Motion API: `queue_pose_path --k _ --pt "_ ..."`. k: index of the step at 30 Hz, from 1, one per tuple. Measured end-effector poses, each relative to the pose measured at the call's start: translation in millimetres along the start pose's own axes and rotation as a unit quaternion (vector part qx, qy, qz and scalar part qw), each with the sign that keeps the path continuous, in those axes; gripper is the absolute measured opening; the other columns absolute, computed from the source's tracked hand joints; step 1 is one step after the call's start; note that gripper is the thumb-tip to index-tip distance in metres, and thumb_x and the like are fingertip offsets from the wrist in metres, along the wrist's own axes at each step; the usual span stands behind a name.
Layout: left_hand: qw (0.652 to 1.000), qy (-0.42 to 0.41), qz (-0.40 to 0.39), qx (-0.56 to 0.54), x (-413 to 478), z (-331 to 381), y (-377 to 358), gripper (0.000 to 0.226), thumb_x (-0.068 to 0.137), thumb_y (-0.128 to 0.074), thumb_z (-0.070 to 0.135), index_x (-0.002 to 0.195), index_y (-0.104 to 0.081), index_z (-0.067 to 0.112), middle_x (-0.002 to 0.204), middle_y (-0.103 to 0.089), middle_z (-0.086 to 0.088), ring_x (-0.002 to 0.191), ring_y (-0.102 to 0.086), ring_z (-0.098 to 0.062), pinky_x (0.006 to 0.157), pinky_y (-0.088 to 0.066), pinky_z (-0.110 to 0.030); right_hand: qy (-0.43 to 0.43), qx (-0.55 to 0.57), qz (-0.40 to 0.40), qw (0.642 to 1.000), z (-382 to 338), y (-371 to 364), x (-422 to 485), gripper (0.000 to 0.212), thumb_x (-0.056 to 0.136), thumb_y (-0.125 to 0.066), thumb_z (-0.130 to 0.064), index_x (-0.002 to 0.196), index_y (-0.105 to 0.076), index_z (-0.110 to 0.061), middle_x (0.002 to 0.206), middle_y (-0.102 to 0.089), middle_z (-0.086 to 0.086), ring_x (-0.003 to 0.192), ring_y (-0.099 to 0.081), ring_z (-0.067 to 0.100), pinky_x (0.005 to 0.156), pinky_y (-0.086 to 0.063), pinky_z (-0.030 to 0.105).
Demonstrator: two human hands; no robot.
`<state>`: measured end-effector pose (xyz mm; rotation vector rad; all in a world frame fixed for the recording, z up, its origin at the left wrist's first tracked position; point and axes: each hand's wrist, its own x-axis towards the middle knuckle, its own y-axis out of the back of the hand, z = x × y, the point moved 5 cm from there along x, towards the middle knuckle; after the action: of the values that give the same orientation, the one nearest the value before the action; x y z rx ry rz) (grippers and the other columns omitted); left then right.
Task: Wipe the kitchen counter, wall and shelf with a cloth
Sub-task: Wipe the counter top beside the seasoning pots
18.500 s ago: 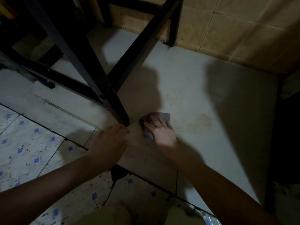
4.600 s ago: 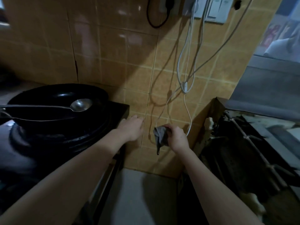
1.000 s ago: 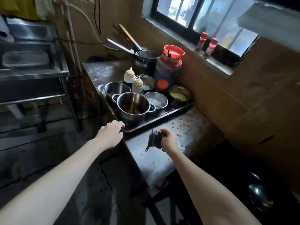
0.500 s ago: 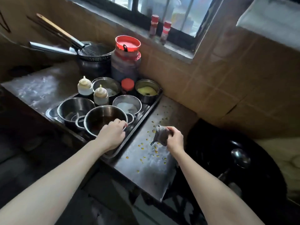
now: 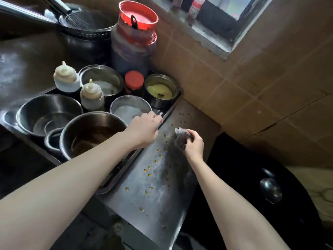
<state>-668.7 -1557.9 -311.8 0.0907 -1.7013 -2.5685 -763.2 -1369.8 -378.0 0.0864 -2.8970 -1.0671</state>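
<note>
The grey cloth [image 5: 180, 139] is bunched in the right hand [image 5: 195, 145], whose fingers are curled round it. It sits low against the steel table [image 5: 162, 201], right of centre in the frame. Half a second ago it hung above the middle of the yellow drops [image 5: 158, 159]; now it is at their far right side, and most drops lie to its left and below it.

The left hand [image 5: 144, 130] has left the big bowl [image 5: 93, 136] and now lies on the right rim of the tray [image 5: 117, 175], fingers bent over that rim, beside the bowl of white grains [image 5: 128, 110].

The bare strip of table runs from the tiled wall [image 5: 234, 83] at upper right down to its near edge at bottom centre, between the tray's rim on the left and the black wok [image 5: 239, 170] on the right.
</note>
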Motion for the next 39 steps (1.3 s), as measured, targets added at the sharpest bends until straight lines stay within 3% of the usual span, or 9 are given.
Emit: queue_pose_path --k 4,8,11,16,29,34,39 --pt "1.000 -0.008 0.011 -0.012 25 1 -5 0.036 0.092 -0.043 0.023 0.127 -0.046 0.017 0.130 -0.047 -0.009 0.115 -0.047 -0.030 0.092 -0.041 -0.041 0.012 -0.039 -0.024 0.999 7 -27 36 0.034 0.093 -0.046 -0.001 0.122 -0.061 -0.009 0.129 -0.057 0.013 0.124 -0.050 0.026 0.108 -0.034 0.029" --pt "1.000 -0.013 0.003 0.000 42 -6 -8 0.036 0.092 -0.042 0.024 0.126 -0.046 0.016 0.129 -0.047 -0.010 0.114 -0.047 -0.032 0.090 -0.041 -0.042 -0.001 -0.082 -0.108 0.991 24 -61 50 0.038 0.094 -0.050 -0.008 0.131 -0.056 -0.013 0.141 -0.049 0.011 0.133 -0.042 0.026 0.108 -0.028 0.024" --pt "0.999 0.003 -0.025 0.023 51 -15 -11 0.036 0.093 -0.041 0.024 0.127 -0.045 0.015 0.129 -0.045 -0.011 0.114 -0.047 -0.033 0.089 -0.041 -0.043 -0.003 -0.083 -0.121 0.989 33 -74 53 0.043 0.094 -0.052 -0.012 0.136 -0.050 -0.018 0.145 -0.045 0.007 0.135 -0.040 0.025 0.100 -0.024 0.018" --pt "0.998 0.008 -0.047 0.045 66 -23 -19 0.033 0.093 -0.039 0.024 0.124 -0.044 0.014 0.128 -0.045 -0.011 0.112 -0.047 -0.033 0.088 -0.041 -0.043 0.025 -0.115 -0.146 0.982 40 -85 67 0.051 0.094 -0.050 -0.009 0.141 -0.042 -0.026 0.158 -0.020 0.005 0.145 -0.020 0.025 0.104 -0.016 0.020" --pt "0.996 -0.024 -0.060 0.057 103 -19 -37 0.030 0.093 -0.039 0.027 0.120 -0.046 0.015 0.122 -0.047 -0.008 0.104 -0.049 -0.030 0.079 -0.039 -0.039 0.087 -0.144 -0.194 0.967 34 -92 122 0.039 0.098 -0.039 -0.011 0.133 -0.053 -0.021 0.150 -0.038 0.005 0.140 -0.033 0.023 0.115 -0.026 0.033" --pt "0.996 -0.032 -0.063 0.060 110 -14 -39 0.029 0.092 -0.039 0.025 0.119 -0.045 0.015 0.121 -0.047 -0.008 0.104 -0.048 -0.030 0.079 -0.040 -0.039 0.125 -0.161 -0.184 0.962 32 -94 142 0.034 0.100 -0.041 -0.019 0.131 -0.056 -0.017 0.146 -0.045 0.007 0.136 -0.038 0.025 0.109 -0.026 0.026" --pt "0.995 -0.029 -0.070 0.061 114 -9 -44 0.031 0.093 -0.039 0.026 0.121 -0.045 0.015 0.122 -0.046 -0.008 0.105 -0.047 -0.029 0.082 -0.040 -0.038 0.082 -0.116 -0.175 0.974 40 -82 151 0.034 0.100 -0.041 -0.018 0.129 -0.058 -0.019 0.138 -0.054 0.006 0.127 -0.048 0.024 0.101 -0.032 0.022"
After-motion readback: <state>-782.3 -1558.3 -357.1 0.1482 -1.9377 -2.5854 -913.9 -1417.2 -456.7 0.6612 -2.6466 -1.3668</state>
